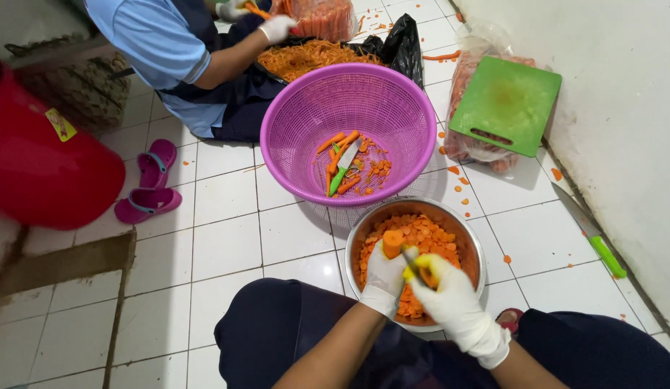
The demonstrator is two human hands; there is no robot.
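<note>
My left hand (384, 277), in a white glove, grips an upright carrot (392, 243) over a steel bowl (365, 229) filled with orange carrot slices. My right hand (450, 292), also gloved, holds a small yellow-handled knife (411, 264) whose blade meets the carrot's side. Both hands hover above the near half of the bowl, between my knees. Beyond the bowl stands a purple plastic basket (306, 115) holding a few carrot pieces and a green-handled knife (343, 168).
A seated person in a blue shirt (169, 43) works with gloved hands over shredded carrot at the top. A green cutting board (506, 102) rests on a bag of carrots by the wall. Another green-handled knife (592, 232), pink sandals (149, 184) and a red tub (39, 158) lie around.
</note>
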